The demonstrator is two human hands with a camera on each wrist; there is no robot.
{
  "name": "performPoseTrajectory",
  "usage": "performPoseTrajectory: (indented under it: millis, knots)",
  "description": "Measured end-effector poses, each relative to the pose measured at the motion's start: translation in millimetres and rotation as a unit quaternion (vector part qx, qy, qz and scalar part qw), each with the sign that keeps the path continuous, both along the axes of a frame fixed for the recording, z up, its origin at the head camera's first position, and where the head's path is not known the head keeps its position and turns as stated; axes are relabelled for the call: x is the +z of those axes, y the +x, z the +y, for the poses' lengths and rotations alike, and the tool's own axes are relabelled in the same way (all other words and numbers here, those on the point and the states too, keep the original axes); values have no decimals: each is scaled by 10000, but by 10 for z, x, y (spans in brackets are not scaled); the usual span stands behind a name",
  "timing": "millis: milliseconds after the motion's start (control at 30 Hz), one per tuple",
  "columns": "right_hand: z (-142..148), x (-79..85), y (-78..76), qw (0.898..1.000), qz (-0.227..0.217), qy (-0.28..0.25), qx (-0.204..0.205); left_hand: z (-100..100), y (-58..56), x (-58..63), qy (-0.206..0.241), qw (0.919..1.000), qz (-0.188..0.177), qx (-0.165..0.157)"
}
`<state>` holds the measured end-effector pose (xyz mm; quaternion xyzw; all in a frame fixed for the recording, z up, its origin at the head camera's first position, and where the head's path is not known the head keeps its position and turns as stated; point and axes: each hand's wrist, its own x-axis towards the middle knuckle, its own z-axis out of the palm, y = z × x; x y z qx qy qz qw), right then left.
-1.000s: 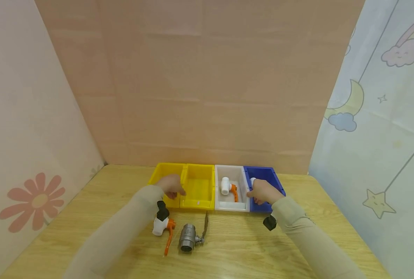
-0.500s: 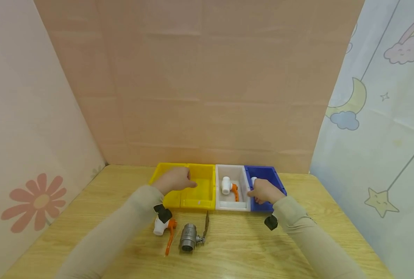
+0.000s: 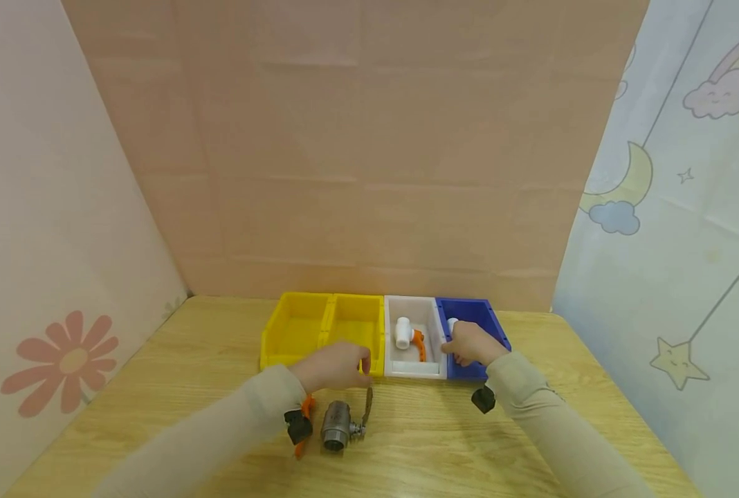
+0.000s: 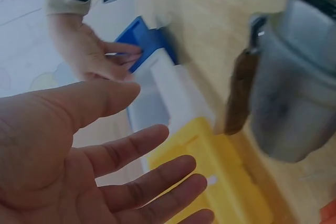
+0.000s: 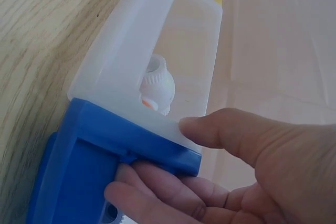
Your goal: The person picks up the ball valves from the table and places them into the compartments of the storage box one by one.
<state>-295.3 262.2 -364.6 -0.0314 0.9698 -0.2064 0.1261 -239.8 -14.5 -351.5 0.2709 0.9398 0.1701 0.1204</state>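
My left hand (image 3: 338, 365) is in the air in front of the yellow bins, fingers spread and holding nothing in the left wrist view. Close to it, a metal ball valve (image 3: 336, 425) with a lever lies on the table. Under my left wrist shows the orange handle (image 3: 307, 407) of a white plastic valve, its body hidden. My right hand (image 3: 472, 342) grips the adjoining walls of the white bin (image 5: 113, 64) and the blue bin (image 5: 92, 129), thumb on the white side, fingers inside the blue. A white ball valve (image 3: 403, 333) with an orange handle lies in the white bin.
Two yellow bins (image 3: 270, 346) stand left of the white one, all in one row. A white part (image 3: 452, 324) shows in the blue bin, mostly behind my right hand. A brown backdrop (image 3: 369, 207) rises behind the wooden table (image 3: 444, 443).
My left hand has moved from over the left yellow bin to the right, then back toward me, close to the metal valve. The right hand has stayed in place.
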Motion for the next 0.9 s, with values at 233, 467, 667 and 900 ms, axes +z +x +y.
performPoseTrajectory:
  millis: [233,467,667,900]
  knots:
    - [-8,4,29,10000,42,45,5,16,163,-203,-512,9983,-166,-234]
    - [-6,8,30,9999,84,53,30,38,239,-272,-824,9961,-125,-296]
    - [-19,21,35,10000,34,66,-23,40,263,-308,-897,9952,-200,-349]
    - [-22,12,27,9999,19,81,-66,45,320,-348,-706,9959,-483,-294]
